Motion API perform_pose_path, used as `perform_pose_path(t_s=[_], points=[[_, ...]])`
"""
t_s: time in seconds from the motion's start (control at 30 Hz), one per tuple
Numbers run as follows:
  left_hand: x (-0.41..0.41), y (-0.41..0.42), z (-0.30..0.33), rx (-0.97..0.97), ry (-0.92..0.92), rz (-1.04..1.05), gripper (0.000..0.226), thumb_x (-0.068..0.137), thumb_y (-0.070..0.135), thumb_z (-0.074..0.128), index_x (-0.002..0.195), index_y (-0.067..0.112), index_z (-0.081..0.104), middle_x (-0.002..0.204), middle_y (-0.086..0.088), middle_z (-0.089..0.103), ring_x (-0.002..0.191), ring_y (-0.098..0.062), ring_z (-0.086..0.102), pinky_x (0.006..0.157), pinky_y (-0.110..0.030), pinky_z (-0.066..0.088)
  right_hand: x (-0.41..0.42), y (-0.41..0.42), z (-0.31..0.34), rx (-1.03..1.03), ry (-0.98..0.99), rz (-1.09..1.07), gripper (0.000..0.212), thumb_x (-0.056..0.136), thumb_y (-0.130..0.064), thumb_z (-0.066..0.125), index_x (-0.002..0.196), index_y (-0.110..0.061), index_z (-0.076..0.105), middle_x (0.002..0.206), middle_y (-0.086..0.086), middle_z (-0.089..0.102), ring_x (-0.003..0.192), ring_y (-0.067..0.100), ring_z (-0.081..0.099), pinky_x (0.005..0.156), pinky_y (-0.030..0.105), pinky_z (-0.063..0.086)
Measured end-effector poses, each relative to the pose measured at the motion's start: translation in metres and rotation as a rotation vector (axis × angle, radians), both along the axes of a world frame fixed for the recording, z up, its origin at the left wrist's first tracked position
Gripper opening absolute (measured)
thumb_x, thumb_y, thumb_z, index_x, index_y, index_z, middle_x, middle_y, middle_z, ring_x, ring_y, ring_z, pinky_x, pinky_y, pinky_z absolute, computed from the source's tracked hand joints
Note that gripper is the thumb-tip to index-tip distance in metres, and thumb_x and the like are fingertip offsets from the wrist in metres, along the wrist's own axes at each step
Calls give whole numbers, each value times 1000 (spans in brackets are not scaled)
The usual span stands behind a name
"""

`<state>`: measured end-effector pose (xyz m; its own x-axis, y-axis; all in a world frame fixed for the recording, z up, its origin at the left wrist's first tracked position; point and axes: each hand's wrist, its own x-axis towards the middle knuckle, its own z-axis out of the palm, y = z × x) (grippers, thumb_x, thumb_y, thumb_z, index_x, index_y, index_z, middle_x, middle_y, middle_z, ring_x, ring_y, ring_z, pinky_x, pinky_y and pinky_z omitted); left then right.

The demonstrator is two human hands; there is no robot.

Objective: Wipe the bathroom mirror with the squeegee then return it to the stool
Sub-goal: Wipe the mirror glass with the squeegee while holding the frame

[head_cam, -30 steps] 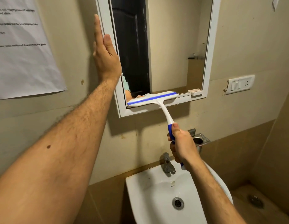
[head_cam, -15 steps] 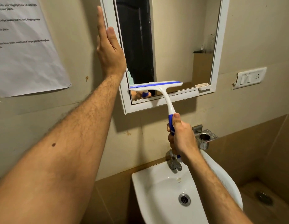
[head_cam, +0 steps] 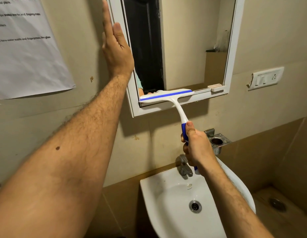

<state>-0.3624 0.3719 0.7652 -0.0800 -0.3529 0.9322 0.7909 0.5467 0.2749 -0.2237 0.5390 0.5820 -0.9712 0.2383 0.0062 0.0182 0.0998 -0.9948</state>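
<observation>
Right now the right hand point(head_cam: 196, 146) grips the squeegee point(head_cam: 173, 103) by its blue handle; the blade lies sideways up & left of the fingers, at the mirror point(head_cam: 192, 48) bottom edge. Left hand point(head_cam: 115, 43) is flat, fingers straight, on the frame's left side. Glass above looks free for more strokes. No stool in view.

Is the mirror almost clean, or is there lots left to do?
Part done, hard to say how much: the squeegee blade sits at the mirror's bottom edge, on its left side. The right hand grips the handle; the left hand lies flat by the frame. Smudges show near the right edge. The stool isn't in view, so returning it remains.
</observation>
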Motion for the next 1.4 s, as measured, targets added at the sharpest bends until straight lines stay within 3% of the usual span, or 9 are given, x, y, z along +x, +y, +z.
perform_pose_path(t_s=[0.17, 0.27, 0.4, 0.53, 0.67, 0.77, 0.97, 1.2, 1.4], points=[[-2, -5, 2, 12, -45, 31, 46, 104, 13, 34, 146, -4, 33, 147, -17, 45, 96, 24, 50, 84, 2, 42, 0, 5, 3, 40, -37, -9, 63, 90, -68, 31, 72, -15, 59, 51, -2, 47, 49, 16, 41, 64, 39, 38], [5, -5, 3, 18, -77, 70, 45, 104, 13, 33, 147, -3, 33, 151, -16, 39, 117, 26, 35, 97, 3, 29, 2, 6, 8, 56, -35, -10, 63, 91, -67, 30, 73, -14, 58, 52, -1, 47, 50, 16, 41, 64, 40, 37], [7, -5, 3, 0, -139, 63, 47, 105, 20, 31, 149, 5, 32, 153, -8, 39, 115, -7, 59, 88, 1, 41, 6, 8, 15, 43, -51, 2, 61, 91, -67, 31, 73, -15, 57, 52, -1, 45, 50, 15, 39, 63, 38, 36], [9, -7, 4, -4, -147, 79, 47, 105, 20, 31, 150, 7, 31, 154, -5, 38, 118, 12, 44, 93, 2, 35, 6, 14, 39, -23, -26, 13, 60, 91, -67, 32, 78, -14, 57, 54, -2, 42, 46, 12, 34, 49, 31, 31], [12, -6, 9, 0, -179, 44, 46, 105, 18, 32, 150, 9, 30, 155, -3, 36, 127, 8, 29, 96, 7, 21, -6, 22, 96, -76, 128, -33, 58, 93, -65, 32, 79, -14, 56, 57, -1, 42, 44, 12, 34, 44, 26, 30], [14, -5, 25, 31, -202, 20, 43, 105, 18, 34, 147, 12, 34, 150, -7, 41, 119, 5, 37, 86, 11, 21, -22, 27, 147, -131, 242, -68, 59, 93, -65, 32, 82, -12, 54, 58, 0, 42, 43, 11, 35, 41, 25, 30], [19, -3, 90, 11, -255, 28, 49, 102, 25, 38, 150, 24, 27, 149, -7, 41, 128, -26, 47, 99, -31, 37, -46, 47, 241, -147, 434, -134, 55, 94, -62, 33, 85, -12, 55, 64, 1, 49, 47, 11, 43, 41, 22, 38], [10, 0, 169, -2, -198, 33, 49, 104, 29, 35, 152, 28, 21, 151, -7, 37, 132, -25, 43, 90, -27, 31, -81, 71, 315, -103, 539, -231, 53, 94, -60, 33, 76, -15, 54, 58, -2, 46, 41, 10, 39, 41, 23, 35], [-4, -5, 159, -77, -161, 87, 56, 106, 37, 32, 155, 37, 5, 160, -2, 25, 143, -27, 31, 112, -41, 32, -100, 80, 266, -64, 552, -197, 56, 95, -63, 27, 71, -17, 50, 54, -2, 42, 40, 10, 35, 42, 24, 31]])
